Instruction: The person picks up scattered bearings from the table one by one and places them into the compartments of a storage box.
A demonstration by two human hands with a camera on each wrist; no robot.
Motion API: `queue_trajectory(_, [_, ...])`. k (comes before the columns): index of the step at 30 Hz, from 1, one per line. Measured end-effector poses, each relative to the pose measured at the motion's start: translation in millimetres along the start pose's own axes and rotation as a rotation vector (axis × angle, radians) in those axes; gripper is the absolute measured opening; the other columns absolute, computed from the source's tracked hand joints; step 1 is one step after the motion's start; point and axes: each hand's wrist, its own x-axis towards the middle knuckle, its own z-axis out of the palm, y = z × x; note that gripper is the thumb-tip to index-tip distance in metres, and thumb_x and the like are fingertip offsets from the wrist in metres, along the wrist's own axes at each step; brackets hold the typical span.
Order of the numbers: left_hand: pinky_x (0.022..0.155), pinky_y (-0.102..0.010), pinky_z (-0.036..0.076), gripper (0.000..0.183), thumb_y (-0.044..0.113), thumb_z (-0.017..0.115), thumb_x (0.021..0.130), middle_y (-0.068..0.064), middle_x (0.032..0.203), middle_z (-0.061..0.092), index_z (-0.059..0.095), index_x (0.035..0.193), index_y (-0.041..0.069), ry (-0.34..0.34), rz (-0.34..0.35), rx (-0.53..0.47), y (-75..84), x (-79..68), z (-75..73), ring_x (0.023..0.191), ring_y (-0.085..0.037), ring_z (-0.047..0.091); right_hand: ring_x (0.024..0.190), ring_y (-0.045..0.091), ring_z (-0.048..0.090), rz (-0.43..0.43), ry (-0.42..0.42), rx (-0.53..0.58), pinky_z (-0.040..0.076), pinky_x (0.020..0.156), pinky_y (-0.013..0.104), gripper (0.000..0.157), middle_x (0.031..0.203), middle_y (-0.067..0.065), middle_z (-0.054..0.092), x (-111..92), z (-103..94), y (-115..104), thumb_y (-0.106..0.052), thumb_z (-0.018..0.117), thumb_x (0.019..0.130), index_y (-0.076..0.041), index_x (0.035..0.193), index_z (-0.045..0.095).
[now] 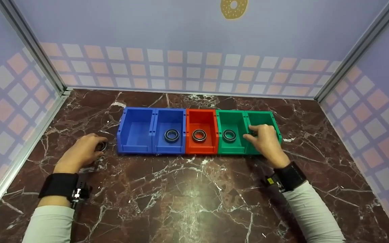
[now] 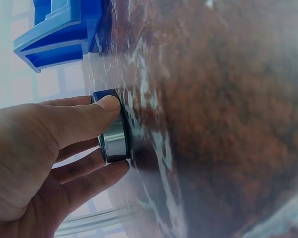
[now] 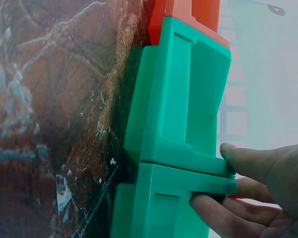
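A dark ring-shaped bearing (image 2: 114, 136) stands on the table left of the bins, pinched between the thumb and fingers of my left hand (image 1: 82, 152). In the left wrist view its shiny metal side shows. My right hand (image 1: 264, 140) reaches over the rightmost green bin (image 1: 261, 117), with its thumb near the wall shared with the other green bin (image 1: 231, 118). Something dark shows between those fingers, mostly hidden, so I cannot tell whether they hold it. Other bearings lie in the right blue bin (image 1: 169, 116), the red bin (image 1: 201, 116) and the left green bin.
The bins stand side by side in one row, with another blue bin (image 1: 137, 131) at the left end. The table (image 1: 181, 195) has a dark red marbled top. Patterned panels (image 1: 187, 40) enclose it at the back and both sides.
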Motion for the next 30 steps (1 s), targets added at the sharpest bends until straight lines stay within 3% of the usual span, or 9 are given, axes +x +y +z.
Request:
queue_trajectory(2, [0.087,-0.058,0.048,0.038,0.000,0.074,0.081,-0.028,0.101,0.064,0.064,0.117,-0.007,-0.003,0.006,0.004,0.6,-1.2,-1.9,0.095,-0.046,0.061,0.038,0.009,0.027,0.005,-0.012,0.009,0.023,0.048,0.025,0.042,0.091,0.026,0.072,-1.0,-0.2,-0.1,-0.020,0.075,0.088,0.003,0.122,0.066])
queue_trajectory(5, [0.086,-0.059,0.048,0.038,0.001,0.075,0.081,-0.028,0.102,0.064,0.064,0.117,-0.007,-0.004,0.004,0.004,1.9,-3.1,-5.6,0.095,-0.046,0.061,0.037,0.008,0.022,-0.003,-0.005,0.012,0.019,0.047,0.024,0.042,0.086,0.025,0.072,-1.1,0.3,0.6,-0.019,0.075,0.088,0.003,0.122,0.066])
queue_trajectory(11, [0.088,-0.059,0.047,0.038,0.002,0.075,0.081,-0.029,0.103,0.063,0.064,0.117,-0.006,0.004,0.004,0.012,5.1,-6.0,-14.0,0.097,-0.048,0.060,0.039,0.005,0.034,-0.019,0.021,0.020,0.024,0.049,0.023,0.041,0.109,0.026,0.070,-0.5,1.5,1.9,-0.018,0.077,0.086,0.004,0.119,0.067])
queue_trajectory(24, [0.091,-0.060,0.045,0.042,-0.003,0.074,0.079,-0.029,0.106,0.063,0.063,0.120,-0.006,0.035,0.030,0.011,17.7,-9.6,-32.1,0.100,-0.048,0.059,0.037,0.002,0.028,-0.016,0.011,0.018,0.023,0.048,0.024,0.042,0.112,0.028,0.068,0.4,0.7,1.6,-0.019,0.077,0.086,0.005,0.119,0.067])
queue_trajectory(30, [0.095,-0.061,0.044,0.043,-0.003,0.072,0.081,-0.029,0.111,0.062,0.062,0.123,-0.005,0.032,0.031,0.001,30.7,-7.1,-40.1,0.104,-0.048,0.059,0.040,0.009,0.035,-0.003,0.003,0.008,0.024,0.049,0.025,0.043,0.107,0.028,0.070,0.3,-0.1,-0.6,-0.020,0.076,0.087,0.004,0.121,0.066])
